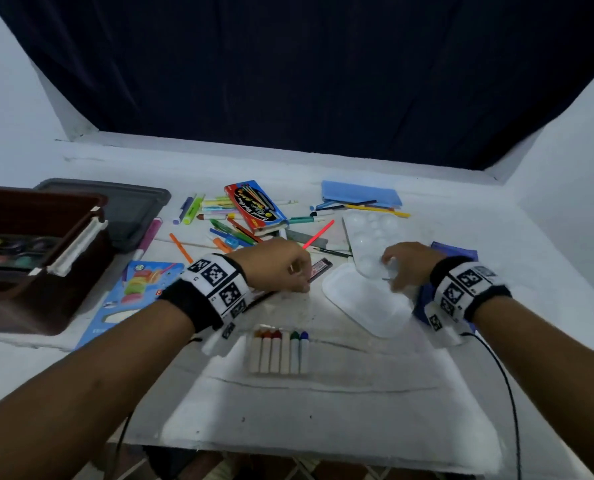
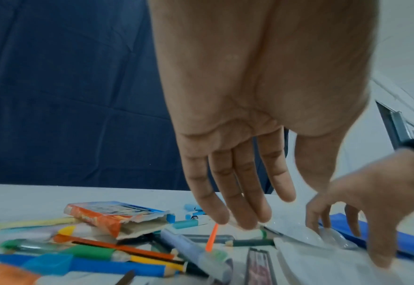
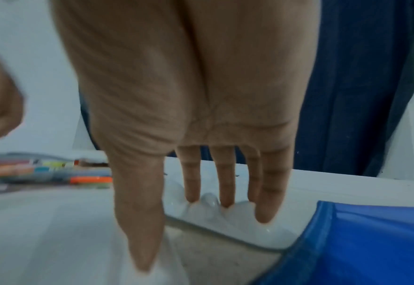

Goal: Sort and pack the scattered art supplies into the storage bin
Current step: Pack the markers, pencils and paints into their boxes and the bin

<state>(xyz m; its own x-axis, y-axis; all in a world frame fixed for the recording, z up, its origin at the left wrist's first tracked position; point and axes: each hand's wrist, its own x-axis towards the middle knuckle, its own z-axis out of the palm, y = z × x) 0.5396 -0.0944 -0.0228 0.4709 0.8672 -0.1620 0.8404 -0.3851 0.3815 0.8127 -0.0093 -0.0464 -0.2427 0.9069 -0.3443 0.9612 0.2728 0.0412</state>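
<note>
The right hand [image 1: 408,266] presses spread fingers on the clear paint palette [image 1: 375,237] to lift it; the left hand [image 1: 274,266] hovers, grip relaxed and empty, over the table [image 1: 323,403].

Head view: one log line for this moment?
left hand open above pencils | right hand fingertips on clear palette | storage bin open, far left

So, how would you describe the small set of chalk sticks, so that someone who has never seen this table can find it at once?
Start from the brown storage bin at the table's left edge and move right, past the blue card, to the near middle of the table. There, just nearer than the left hand, lies the chalk set. It alone is a tidy side-by-side row of pale sticks with coloured tips; the pens farther back lie scattered.
</note>
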